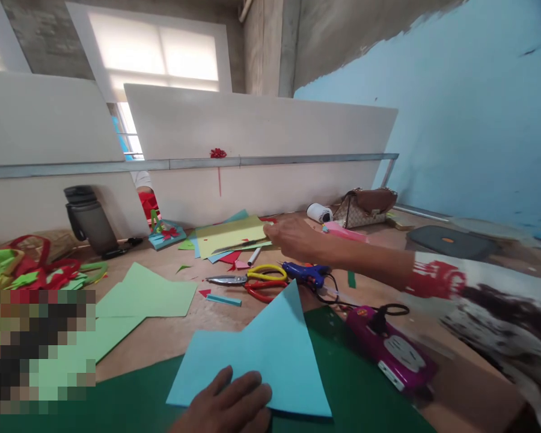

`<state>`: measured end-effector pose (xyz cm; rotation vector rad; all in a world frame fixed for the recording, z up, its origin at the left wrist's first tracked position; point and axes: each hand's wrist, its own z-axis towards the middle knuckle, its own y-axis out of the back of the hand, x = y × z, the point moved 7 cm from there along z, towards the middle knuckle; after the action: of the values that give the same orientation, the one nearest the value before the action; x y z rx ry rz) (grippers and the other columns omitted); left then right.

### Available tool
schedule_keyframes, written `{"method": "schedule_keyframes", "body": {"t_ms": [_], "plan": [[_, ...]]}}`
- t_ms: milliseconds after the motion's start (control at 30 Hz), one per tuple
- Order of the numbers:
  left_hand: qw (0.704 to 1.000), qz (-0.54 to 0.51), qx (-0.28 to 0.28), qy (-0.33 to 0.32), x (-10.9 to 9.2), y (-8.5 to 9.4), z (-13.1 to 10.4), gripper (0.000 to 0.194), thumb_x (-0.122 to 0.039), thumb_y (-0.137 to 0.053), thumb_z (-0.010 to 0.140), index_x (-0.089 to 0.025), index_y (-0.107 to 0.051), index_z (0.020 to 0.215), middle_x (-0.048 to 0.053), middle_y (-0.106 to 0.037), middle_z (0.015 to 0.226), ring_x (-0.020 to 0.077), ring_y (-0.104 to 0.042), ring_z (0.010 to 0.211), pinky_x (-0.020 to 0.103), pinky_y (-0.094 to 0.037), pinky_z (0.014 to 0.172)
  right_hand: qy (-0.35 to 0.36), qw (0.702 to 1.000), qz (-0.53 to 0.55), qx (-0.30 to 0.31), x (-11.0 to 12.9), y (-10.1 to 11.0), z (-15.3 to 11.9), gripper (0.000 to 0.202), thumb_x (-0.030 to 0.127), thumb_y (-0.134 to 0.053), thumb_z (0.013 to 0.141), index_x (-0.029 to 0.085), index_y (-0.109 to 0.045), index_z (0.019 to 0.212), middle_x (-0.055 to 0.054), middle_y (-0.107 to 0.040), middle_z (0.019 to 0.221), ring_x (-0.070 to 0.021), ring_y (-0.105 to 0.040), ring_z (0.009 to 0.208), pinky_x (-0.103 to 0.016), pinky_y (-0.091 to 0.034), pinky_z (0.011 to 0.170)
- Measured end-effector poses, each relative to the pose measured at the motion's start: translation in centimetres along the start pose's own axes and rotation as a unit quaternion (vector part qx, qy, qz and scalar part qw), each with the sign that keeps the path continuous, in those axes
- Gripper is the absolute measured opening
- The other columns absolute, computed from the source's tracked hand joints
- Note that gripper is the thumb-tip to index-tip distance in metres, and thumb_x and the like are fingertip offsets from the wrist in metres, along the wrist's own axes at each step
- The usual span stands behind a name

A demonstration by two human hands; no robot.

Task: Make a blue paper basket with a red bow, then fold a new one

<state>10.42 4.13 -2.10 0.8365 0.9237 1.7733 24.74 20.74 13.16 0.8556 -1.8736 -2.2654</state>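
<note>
My left hand (pixel 234 400) lies flat on a folded light-blue paper sheet (pixel 256 349) with a pointed peak, its fingers spread. The sheet rests on a green cutting mat (pixel 329 349). Stretched across the table from the right, my right hand (pixel 293 239) is closed over the yellow paper's right end. A slim, dark, pointed tool (pixel 234 246) runs from its fingertips across the yellow paper (pixel 234 231); its exact kind is unclear. Below that hand are scissors (pixel 265 279) with yellow and red handles, a blue glue gun (pixel 304 273) and a white marker (pixel 254 257).
Folded green paper (pixel 151 294) lies left of the mat. A purple power strip (pixel 390 349) with a plugged-in cord sits at the right. Farther back stand a dark bottle (pixel 90 219), a small blue paper basket (pixel 166 236) and a brown handbag (pixel 369 205), before a white partition (pixel 252 123).
</note>
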Motion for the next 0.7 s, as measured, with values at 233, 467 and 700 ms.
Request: {"method": "schedule_keyframes", "body": {"t_ms": [233, 467, 700], "plan": [[0.994, 0.096, 0.037, -0.025, -1.7, 2.0, -2.5, 0.043, -0.048, -0.040, 0.094, -0.016, -0.053, 0.121, 0.007, -0.062, 0.121, 0.0234, -0.057, 0.107, 0.028, -0.049, 0.080, -0.008, 0.996, 0.089, -0.016, 6.5, 1.3, -7.8, 0.033, -0.005, -0.047, 0.073, 0.014, -0.055, 0.099, -0.012, -0.067, 0.085, -0.0231, -0.062, 0.075, -0.028, -0.032, 0.057], [0.989, 0.132, 0.061, 0.002, -4.9, 4.9, -2.7, 0.050, -0.055, -0.032, 0.094, -0.013, -0.054, 0.111, 0.011, -0.065, 0.108, 0.0255, -0.057, 0.093, 0.032, -0.048, 0.073, -0.067, 0.964, 0.251, -0.052, 9.6, -3.0, -10.2, 0.017, 0.011, -0.049, 0.086, 0.014, -0.052, 0.102, -0.010, -0.068, 0.092, -0.0210, -0.063, 0.084, -0.026, -0.036, 0.065], [0.989, 0.026, 0.108, 0.103, -4.0, 2.5, -1.0, 0.017, -0.011, -0.043, 0.086, -0.019, -0.045, 0.101, 0.003, -0.060, 0.075, 0.0167, -0.052, 0.063, 0.025, -0.041, 0.055, -0.070, 0.909, 0.398, -0.104, 10.6, -5.5, -9.7, 0.016, 0.009, -0.052, 0.080, 0.016, -0.051, 0.095, -0.009, -0.067, 0.093, -0.0209, -0.062, 0.083, -0.028, -0.039, 0.068]]}}
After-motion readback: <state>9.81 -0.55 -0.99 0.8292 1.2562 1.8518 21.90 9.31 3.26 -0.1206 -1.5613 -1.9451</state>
